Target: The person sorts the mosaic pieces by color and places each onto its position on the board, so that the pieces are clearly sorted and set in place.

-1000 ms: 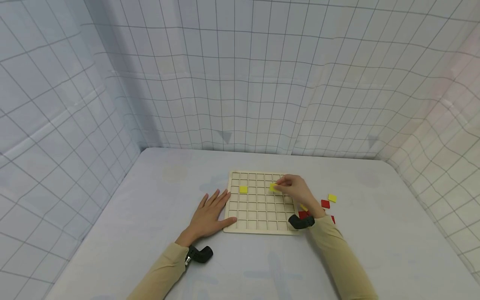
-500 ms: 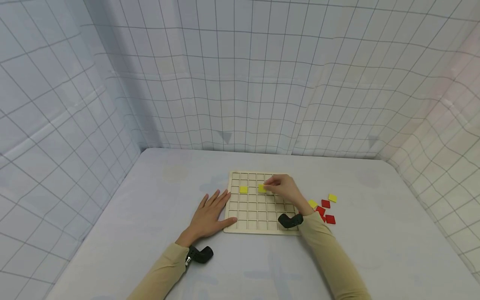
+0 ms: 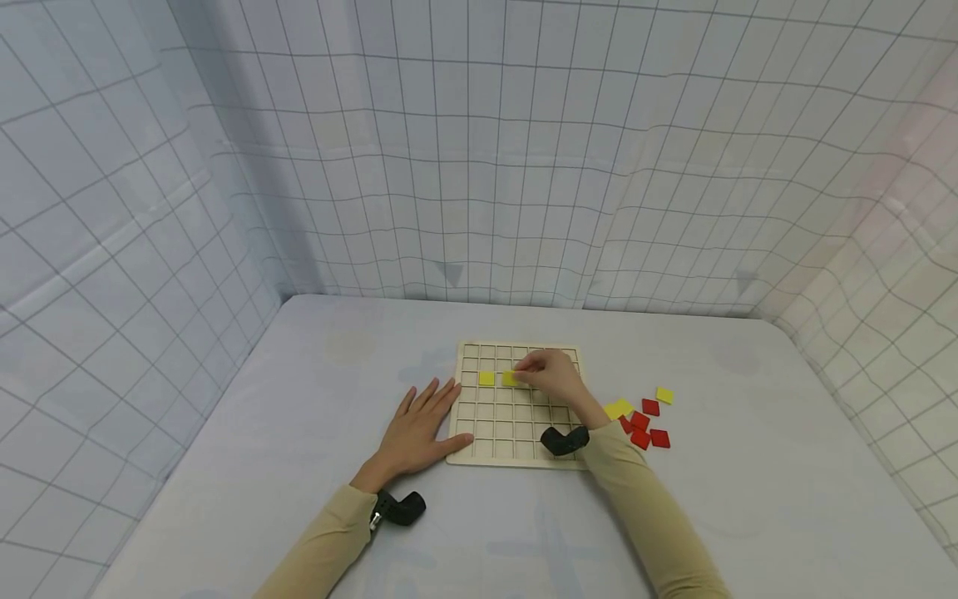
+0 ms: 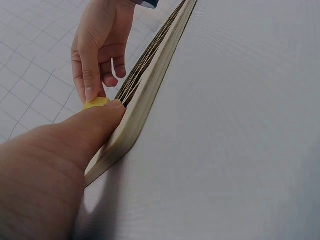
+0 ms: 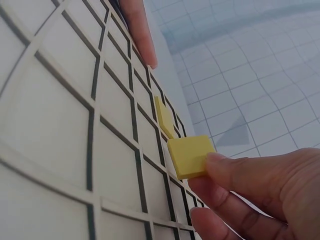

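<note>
A pale wooden grid board lies on the table, divided into small square cells. One yellow square tile sits in a cell toward its upper left. Just right of that tile, my right hand pinches a second yellow tile between thumb and fingertips, close over the board. My left hand lies flat with fingers spread, its fingertips and thumb at the board's left edge. In the left wrist view the left thumb rests on the board's rim, and the pinched tile shows beyond it.
Right of the board lies a loose group of several red tiles and yellow tiles. A single yellow tile lies at the far right of the group. The white table meets grid-patterned curtains at back and sides.
My right hand has moved left over the board with the pinched yellow tile, toward the tile in the cell. More of the loose tiles now show. The left hand has stayed still.
</note>
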### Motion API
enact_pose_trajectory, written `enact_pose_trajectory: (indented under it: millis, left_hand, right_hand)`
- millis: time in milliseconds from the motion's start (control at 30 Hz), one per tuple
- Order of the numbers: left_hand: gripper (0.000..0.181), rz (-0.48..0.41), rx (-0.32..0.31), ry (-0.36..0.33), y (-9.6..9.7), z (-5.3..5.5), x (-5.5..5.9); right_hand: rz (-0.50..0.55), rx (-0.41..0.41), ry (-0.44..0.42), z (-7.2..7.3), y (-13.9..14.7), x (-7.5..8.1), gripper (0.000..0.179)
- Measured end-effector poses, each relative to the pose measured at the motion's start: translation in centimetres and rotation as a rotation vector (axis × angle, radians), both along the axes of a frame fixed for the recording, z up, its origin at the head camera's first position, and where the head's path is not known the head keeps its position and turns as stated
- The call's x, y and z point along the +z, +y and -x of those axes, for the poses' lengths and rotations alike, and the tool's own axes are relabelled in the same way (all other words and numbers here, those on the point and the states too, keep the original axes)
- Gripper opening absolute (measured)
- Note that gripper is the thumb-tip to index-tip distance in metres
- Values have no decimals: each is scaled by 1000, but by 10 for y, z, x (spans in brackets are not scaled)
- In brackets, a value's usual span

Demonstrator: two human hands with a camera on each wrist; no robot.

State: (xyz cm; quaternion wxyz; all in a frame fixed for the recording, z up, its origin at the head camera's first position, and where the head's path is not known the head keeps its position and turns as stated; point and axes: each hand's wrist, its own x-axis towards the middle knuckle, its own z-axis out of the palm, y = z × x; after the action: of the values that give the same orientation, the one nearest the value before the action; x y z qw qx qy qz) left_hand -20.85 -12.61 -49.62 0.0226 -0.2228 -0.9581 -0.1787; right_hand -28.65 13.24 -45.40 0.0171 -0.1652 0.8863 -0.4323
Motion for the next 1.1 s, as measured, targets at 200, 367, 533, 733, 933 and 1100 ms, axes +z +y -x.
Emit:
enact_pose_trajectory:
  millis: [200, 367, 533, 733, 933, 1100]
  left_hand:
    - [87, -15, -5, 5, 1, -1, 0]
    - [86, -26, -10, 21, 1, -1, 1]
    - [86, -13, -8, 20, 1, -1, 1]
    - [87, -15, -5, 16, 0, 0, 0]
    - [87, -10, -7, 0, 0, 0, 0]
    - [87, -13, -10, 3, 0, 0, 0]
  right_hand:
    - [-13, 8, 16, 2, -4, -3, 9]
    - [-18, 12, 25, 3, -6, -5, 10]
    - [-37, 7, 30, 3, -8, -5, 10]
    - [-72, -3, 41, 5, -9, -6, 12]
    - [-114, -20, 30, 7, -11, -8, 13]
    - [-120, -38, 32, 5, -12, -6, 13]
